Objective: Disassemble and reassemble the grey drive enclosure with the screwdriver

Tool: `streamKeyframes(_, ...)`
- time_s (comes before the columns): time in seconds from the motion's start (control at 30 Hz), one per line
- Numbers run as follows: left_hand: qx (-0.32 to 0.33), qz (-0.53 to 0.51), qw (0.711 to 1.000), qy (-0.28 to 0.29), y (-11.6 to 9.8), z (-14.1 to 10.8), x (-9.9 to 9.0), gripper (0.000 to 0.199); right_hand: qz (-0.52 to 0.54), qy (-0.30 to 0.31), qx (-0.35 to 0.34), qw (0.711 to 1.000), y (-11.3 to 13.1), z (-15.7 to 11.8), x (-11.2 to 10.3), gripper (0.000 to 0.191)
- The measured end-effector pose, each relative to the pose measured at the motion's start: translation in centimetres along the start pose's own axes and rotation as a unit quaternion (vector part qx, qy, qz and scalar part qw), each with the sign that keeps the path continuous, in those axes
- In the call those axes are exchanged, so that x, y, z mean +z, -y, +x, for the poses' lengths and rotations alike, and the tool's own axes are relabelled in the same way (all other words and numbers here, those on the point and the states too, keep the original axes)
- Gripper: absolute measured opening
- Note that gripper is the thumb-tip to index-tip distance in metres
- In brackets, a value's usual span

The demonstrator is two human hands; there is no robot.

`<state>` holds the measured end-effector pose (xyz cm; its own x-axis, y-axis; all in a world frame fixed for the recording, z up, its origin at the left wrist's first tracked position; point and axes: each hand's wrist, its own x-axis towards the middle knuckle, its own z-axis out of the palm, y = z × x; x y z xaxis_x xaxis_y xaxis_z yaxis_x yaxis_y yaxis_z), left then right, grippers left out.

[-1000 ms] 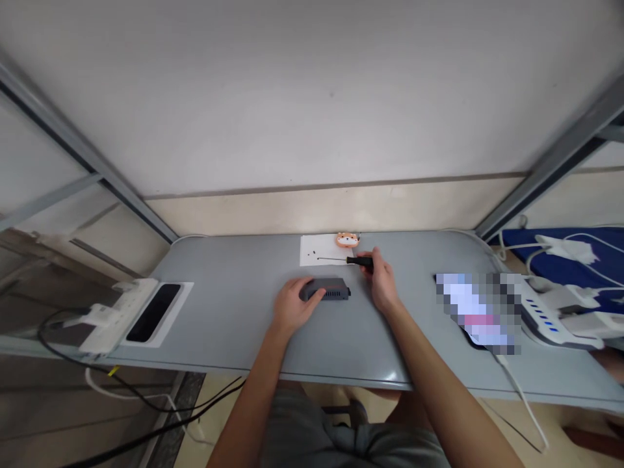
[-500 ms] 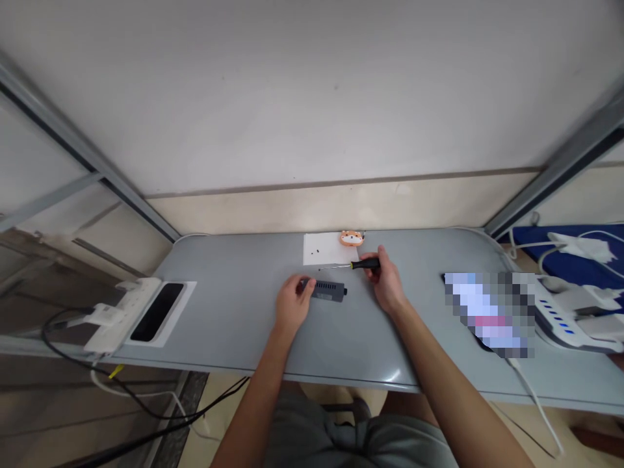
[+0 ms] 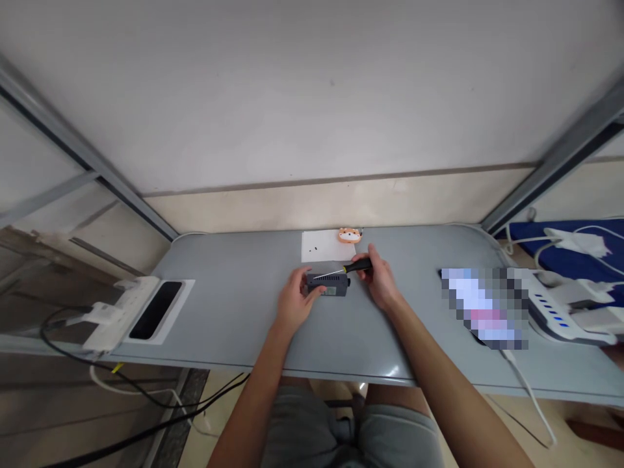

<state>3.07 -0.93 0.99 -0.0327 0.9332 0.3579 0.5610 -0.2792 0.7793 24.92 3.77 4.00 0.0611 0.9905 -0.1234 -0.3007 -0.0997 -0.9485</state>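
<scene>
A dark grey box [image 3: 336, 290] with a row of vent slots and a pale label is gripped at its left end by my left hand [image 3: 294, 300]. My right hand [image 3: 379, 279] holds a screwdriver [image 3: 358, 264] with a black handle and a yellow ring. Its thin shaft points left across the box's slotted side, and the tip is near the box's left end. Behind the box lies a white sheet [image 3: 319, 253] with a few tiny dark pieces on it. An orange and white animal-faced item [image 3: 350, 235] rests on the sheet's right part.
On the left of the grey table [image 3: 234, 325] are a white power strip [image 3: 121, 315] with plugs and a black phone [image 3: 157, 310] on white paper. At right lie a blurred-out device [image 3: 480, 309], a white charging hub [image 3: 550, 312] and cables.
My left hand has tilted the box so that its slotted side and label show more. The screwdriver tip has gone from beside the sheet's front edge to the box's left end.
</scene>
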Motion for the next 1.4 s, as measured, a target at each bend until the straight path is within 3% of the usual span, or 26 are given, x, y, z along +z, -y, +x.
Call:
streamKeyframes(0.17, 0.091, -0.004, 0.993, -0.080, -0.9, -0.2, 0.1, 0.034, -0.015, 0.012, -0.009, 1.000, -0.2, -0.1, 0.2, 0.071)
streamKeyframes(0.4, 0.178, 0.007, 0.978, -0.109, -1.8, -0.1, 0.2, 0.016, -0.028, 0.010, -0.018, 0.999, -0.4, -0.1, 0.2, 0.072)
streamKeyframes(0.7, 0.178, 0.044, 0.976, -0.114, -1.9, -0.1, 0.0, 0.016, -0.027, -0.004, -0.011, 1.000, -0.5, 0.0, 0.1, 0.070)
streamKeyframes(0.93, 0.172, 0.046, 0.979, -0.105, -2.0, 0.0, -0.1, 0.016, -0.045, -0.074, -0.025, 0.996, -1.4, 0.9, -0.1, 0.072)
streamKeyframes(1.2, 0.170, 0.026, 0.979, -0.108, -2.1, -0.1, -0.1, 0.015, -0.197, -0.013, -0.121, 0.973, -2.2, 0.9, 0.0, 0.071)
streamKeyframes(1.4, 0.168, 0.030, 0.980, -0.103, -2.0, -0.1, -0.1, 0.013, -0.207, -0.002, -0.110, 0.972, -2.2, 1.0, 0.0, 0.066)
